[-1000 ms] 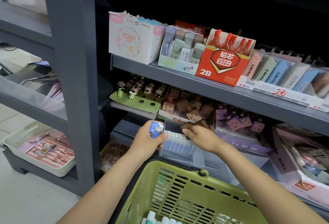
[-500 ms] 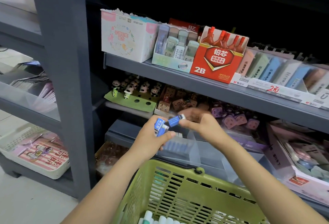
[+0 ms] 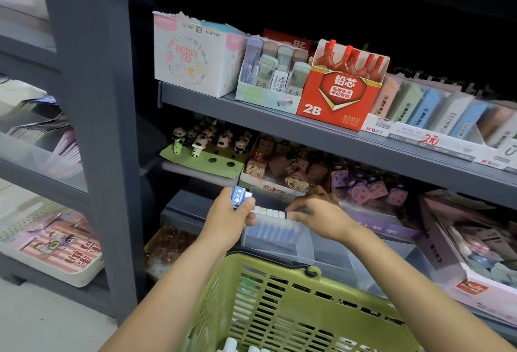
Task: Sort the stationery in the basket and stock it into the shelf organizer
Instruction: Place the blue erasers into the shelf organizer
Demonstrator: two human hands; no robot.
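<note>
Left hand point(image 3: 227, 213) grips small stack of blue-wrapped erasers point(image 3: 238, 194), held just above clear organizer bin point(image 3: 303, 242). Right hand point(image 3: 316, 211) reaches over row of erasers point(image 3: 270, 210) standing in bin — fingertips at row's end, grip too blurred to tell. Green basket point(image 3: 279, 295) below, against shelf.

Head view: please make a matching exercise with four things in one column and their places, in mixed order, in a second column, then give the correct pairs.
Things:
1. red 2B box
2. blue erasers
3. panda figures
4. green basket

Places:
A. held in the left hand
B. upper shelf
C. bottom of the view, below both hands
D. on a green card, middle shelf

Pairs: 1-B, 2-A, 3-D, 4-C
</note>
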